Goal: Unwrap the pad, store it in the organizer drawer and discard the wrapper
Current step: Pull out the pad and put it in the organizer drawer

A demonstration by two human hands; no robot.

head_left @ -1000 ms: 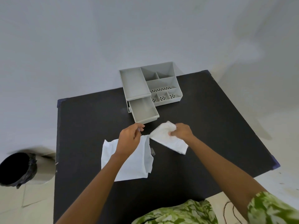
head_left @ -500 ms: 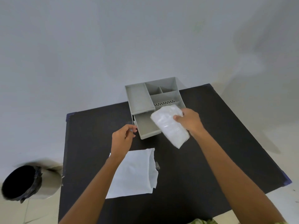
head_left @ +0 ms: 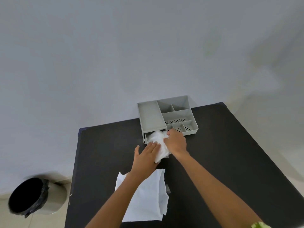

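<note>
The white pad (head_left: 158, 142) lies partly in the open drawer (head_left: 145, 137) of the grey organizer (head_left: 151, 116), its near end sticking out over the drawer's front. My right hand (head_left: 176, 142) grips the pad's right side. My left hand (head_left: 146, 155) lies flat with fingers spread, fingertips pressing the pad's near left edge. The flat white wrapper (head_left: 148, 198) rests on the black table (head_left: 230, 153) under my left forearm.
A round bin with a black liner (head_left: 28, 196) stands on the floor left of the table. The organizer sits at the table's far edge against a pale wall. Its upper compartments hold nothing visible.
My right hand carried the pad forward and down into the drawer. My left hand moved from above the wrapper up to the pad. The camera tilted upward.
</note>
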